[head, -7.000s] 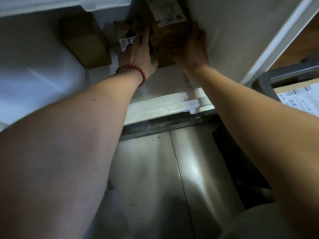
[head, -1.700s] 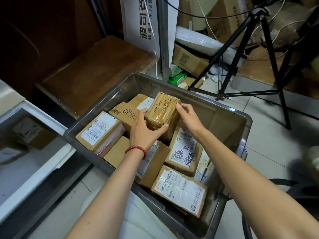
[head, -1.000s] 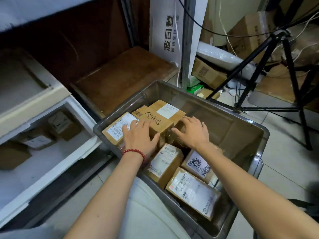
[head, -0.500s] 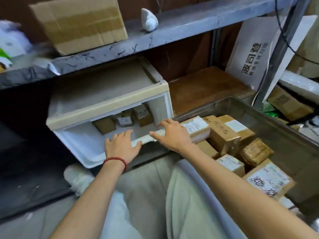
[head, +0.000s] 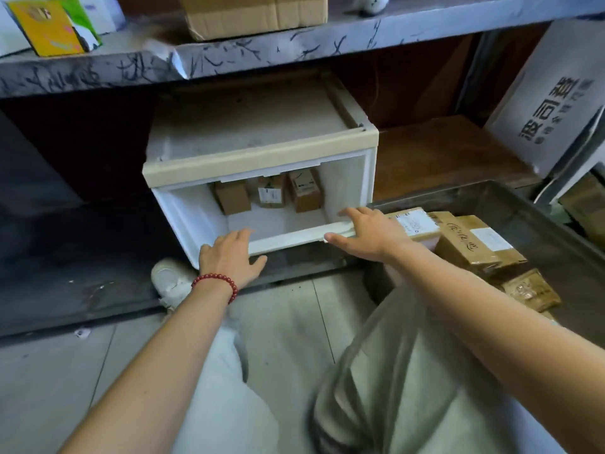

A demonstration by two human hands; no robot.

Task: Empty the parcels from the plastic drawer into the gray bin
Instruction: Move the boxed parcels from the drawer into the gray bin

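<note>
Three small cardboard parcels [head: 270,191] stand in a row at the back of the white plastic drawer [head: 193,217], which is pulled out from its beige-topped cabinet [head: 262,158] under a scuffed metal shelf [head: 294,50]. The left hand [head: 230,257] (a red bead bracelet [head: 217,280] at its wrist) lies with straight fingers over the drawer's front rim near the left corner, holding nothing. The right hand [head: 366,234], fingers likewise extended and thumb spread, rests flat on the rim's right end. Just beside the drawer, to the right, the gray bin [head: 540,224] sits on the floor with several brown parcels [head: 474,247] inside, some labelled. A white shoe [head: 170,280] shows below the drawer's left corner.
</note>
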